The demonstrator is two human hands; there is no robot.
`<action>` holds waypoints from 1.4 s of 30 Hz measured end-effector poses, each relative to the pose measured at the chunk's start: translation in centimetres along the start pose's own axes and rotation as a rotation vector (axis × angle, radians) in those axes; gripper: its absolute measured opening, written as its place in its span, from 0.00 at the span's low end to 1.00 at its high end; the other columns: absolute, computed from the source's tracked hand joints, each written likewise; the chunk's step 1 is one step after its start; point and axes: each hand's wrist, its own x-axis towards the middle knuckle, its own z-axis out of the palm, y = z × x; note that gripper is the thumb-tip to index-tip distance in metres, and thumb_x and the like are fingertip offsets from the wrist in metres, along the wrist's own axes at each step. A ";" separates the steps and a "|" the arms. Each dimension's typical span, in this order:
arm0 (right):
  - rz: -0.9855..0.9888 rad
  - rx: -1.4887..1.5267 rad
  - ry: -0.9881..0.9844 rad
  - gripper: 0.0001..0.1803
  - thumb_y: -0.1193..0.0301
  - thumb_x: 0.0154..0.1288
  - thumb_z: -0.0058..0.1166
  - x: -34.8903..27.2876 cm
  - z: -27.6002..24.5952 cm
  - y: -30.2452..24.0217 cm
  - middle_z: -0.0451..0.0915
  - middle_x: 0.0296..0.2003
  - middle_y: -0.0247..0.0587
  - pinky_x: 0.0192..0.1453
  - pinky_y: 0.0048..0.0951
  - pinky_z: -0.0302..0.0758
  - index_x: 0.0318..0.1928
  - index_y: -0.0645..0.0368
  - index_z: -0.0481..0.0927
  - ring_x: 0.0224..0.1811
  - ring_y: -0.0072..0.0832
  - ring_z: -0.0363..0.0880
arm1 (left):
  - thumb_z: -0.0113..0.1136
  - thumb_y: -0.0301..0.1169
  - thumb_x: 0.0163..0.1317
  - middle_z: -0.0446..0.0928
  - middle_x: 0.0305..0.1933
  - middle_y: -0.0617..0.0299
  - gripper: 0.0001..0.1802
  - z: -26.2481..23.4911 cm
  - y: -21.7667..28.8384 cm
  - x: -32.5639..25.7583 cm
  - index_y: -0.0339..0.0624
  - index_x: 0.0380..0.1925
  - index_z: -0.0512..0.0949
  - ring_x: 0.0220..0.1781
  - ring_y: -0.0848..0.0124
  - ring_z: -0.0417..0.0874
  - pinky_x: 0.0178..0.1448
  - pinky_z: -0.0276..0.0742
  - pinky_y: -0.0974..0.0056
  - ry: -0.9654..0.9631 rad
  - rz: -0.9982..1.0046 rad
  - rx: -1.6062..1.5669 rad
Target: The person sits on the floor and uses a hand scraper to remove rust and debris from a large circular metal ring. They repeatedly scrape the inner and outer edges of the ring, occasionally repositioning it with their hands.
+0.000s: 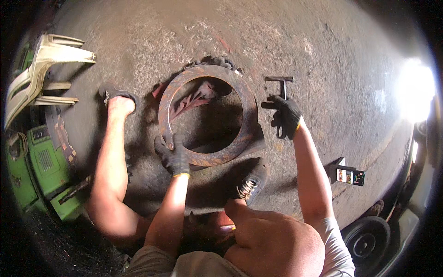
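A large flat rusty metal ring [249, 108] lies tilted on the floor between my feet, with dark supports partly showing beneath it. My left hand [173, 157], in a dark glove with a yellow cuff, grips its near left rim, the thumb over the top face. To the right of the ring, my gloved right hand [287, 115] is closed around a metal hammer [279, 79]. The hammer's narrow head points away from me, and the lower end of its handle shows below my fingers. The hammer is apart from the ring.
Reddish cloth [196, 99] shows through the ring's opening, and a dark bundle [219, 61] sits at its far edge. A pale plastic chair [39, 64] and a green machine [46, 157] stand left. At right are a propped phone [350, 176] and a dark wheel [367, 242].
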 end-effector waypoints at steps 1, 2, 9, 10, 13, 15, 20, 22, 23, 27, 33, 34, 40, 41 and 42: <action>0.003 -0.041 0.018 0.28 0.56 0.72 0.61 1.1 0.4 -0.7 0.89 0.51 0.45 0.29 0.35 0.81 0.65 0.59 0.76 0.24 0.26 0.76 | 0.68 0.52 0.67 0.74 0.66 0.45 0.40 0.4 -1.0 1.7 0.34 0.68 0.69 0.67 0.53 0.75 0.70 0.70 0.51 -0.053 -0.104 -0.107; -0.012 -0.068 -0.001 0.28 0.56 0.72 0.61 2.0 1.0 -1.2 0.89 0.50 0.46 0.28 0.36 0.81 0.65 0.56 0.77 0.23 0.27 0.76 | 0.67 0.50 0.68 0.76 0.64 0.46 0.39 0.5 -2.0 2.7 0.34 0.68 0.70 0.65 0.56 0.77 0.69 0.72 0.53 -0.101 -0.269 -0.183; -0.096 -0.247 -0.054 0.20 0.58 0.70 0.67 4.9 5.1 -2.0 0.88 0.40 0.37 0.38 0.34 0.83 0.52 0.59 0.85 0.34 0.27 0.84 | 0.76 0.47 0.56 0.85 0.46 0.51 0.33 2.9 -3.6 3.8 0.28 0.51 0.81 0.46 0.61 0.84 0.53 0.80 0.53 0.048 -0.251 -0.177; -0.081 -0.259 0.042 0.18 0.58 0.69 0.69 4.3 5.1 -1.8 0.88 0.38 0.34 0.42 0.31 0.82 0.49 0.59 0.88 0.40 0.26 0.86 | 0.77 0.46 0.55 0.86 0.46 0.51 0.33 2.7 -3.6 3.6 0.29 0.50 0.81 0.46 0.61 0.85 0.53 0.80 0.53 0.068 -0.178 -0.169; -0.055 -0.178 0.077 0.17 0.59 0.70 0.67 2.1 5.9 -1.3 0.89 0.39 0.36 0.40 0.31 0.81 0.51 0.58 0.88 0.39 0.26 0.86 | 0.78 0.44 0.53 0.86 0.45 0.51 0.31 2.0 -3.4 3.5 0.29 0.49 0.80 0.46 0.61 0.84 0.53 0.79 0.53 0.047 -0.266 -0.126; -0.042 -0.240 0.131 0.18 0.58 0.70 0.66 0.1 5.9 -1.2 0.87 0.36 0.35 0.35 0.29 0.79 0.50 0.59 0.88 0.34 0.25 0.83 | 0.78 0.43 0.53 0.86 0.45 0.51 0.31 1.5 -3.1 4.0 0.29 0.48 0.80 0.46 0.61 0.84 0.53 0.79 0.53 0.043 -0.224 -0.149; -0.021 -0.144 0.217 0.19 0.57 0.71 0.65 -4.2 6.4 -0.9 0.86 0.33 0.37 0.24 0.31 0.75 0.50 0.59 0.87 0.22 0.24 0.77 | 0.75 0.49 0.55 0.86 0.44 0.46 0.34 0.0 -0.9 6.7 0.31 0.51 0.79 0.45 0.55 0.86 0.52 0.80 0.52 -0.165 -0.123 -0.030; -0.005 -0.054 0.232 0.19 0.58 0.72 0.64 -5.2 6.8 -0.9 0.85 0.33 0.39 0.21 0.32 0.75 0.51 0.60 0.87 0.19 0.25 0.75 | 0.74 0.52 0.55 0.87 0.46 0.40 0.32 0.2 0.9 8.5 0.35 0.48 0.82 0.49 0.50 0.89 0.52 0.81 0.50 -0.146 -0.099 0.143; -0.012 -0.030 0.219 0.18 0.59 0.72 0.64 -5.5 7.2 -0.8 0.85 0.34 0.39 0.19 0.31 0.75 0.52 0.60 0.86 0.19 0.25 0.76 | 0.74 0.52 0.55 0.87 0.46 0.39 0.32 -0.1 1.8 9.3 0.36 0.47 0.83 0.50 0.47 0.89 0.52 0.81 0.50 -0.136 -0.052 0.215; -0.137 -0.087 0.340 0.15 0.65 0.73 0.62 -6.0 7.9 -0.1 0.85 0.36 0.39 0.17 0.29 0.74 0.54 0.59 0.84 0.19 0.26 0.76 | 0.69 0.58 0.58 0.86 0.47 0.35 0.34 0.2 4.5 11.0 0.35 0.48 0.83 0.54 0.39 0.87 0.54 0.81 0.44 -0.201 0.025 0.398; -0.249 0.047 0.494 0.13 0.60 0.74 0.62 -8.0 4.7 -1.0 0.78 0.27 0.34 0.16 0.30 0.70 0.44 0.58 0.82 0.17 0.25 0.71 | 0.66 0.61 0.59 0.84 0.50 0.31 0.39 1.1 5.9 11.6 0.32 0.51 0.81 0.55 0.35 0.85 0.56 0.80 0.40 -0.205 0.128 0.586; -0.168 0.060 0.495 0.13 0.61 0.75 0.61 -8.6 4.0 -1.0 0.77 0.26 0.33 0.17 0.30 0.70 0.45 0.58 0.83 0.17 0.24 0.71 | 0.66 0.61 0.59 0.83 0.51 0.31 0.41 1.1 5.9 11.6 0.32 0.54 0.81 0.57 0.35 0.84 0.58 0.80 0.40 -0.240 0.102 0.610; -0.069 0.550 0.369 0.17 0.62 0.78 0.57 -15.0 2.9 4.1 0.75 0.25 0.27 0.25 0.26 0.71 0.60 0.54 0.83 0.20 0.21 0.73 | 0.64 0.61 0.64 0.72 0.70 0.34 0.47 -0.9 5.2 10.2 0.41 0.74 0.68 0.72 0.39 0.72 0.73 0.69 0.42 -0.025 0.435 0.608; -0.068 0.798 0.226 0.15 0.60 0.78 0.58 -15.9 3.2 5.3 0.75 0.24 0.25 0.24 0.26 0.72 0.58 0.52 0.83 0.20 0.20 0.73 | 0.64 0.59 0.65 0.72 0.70 0.35 0.44 -1.5 5.2 9.7 0.41 0.72 0.69 0.72 0.40 0.72 0.73 0.70 0.42 -0.012 0.444 0.579; -0.056 0.875 0.203 0.12 0.59 0.77 0.59 -17.0 3.5 6.4 0.75 0.22 0.22 0.24 0.26 0.72 0.52 0.50 0.82 0.20 0.19 0.74 | 0.65 0.58 0.66 0.73 0.69 0.36 0.42 -2.4 5.1 9.0 0.42 0.71 0.71 0.72 0.41 0.72 0.72 0.70 0.43 0.061 0.532 0.531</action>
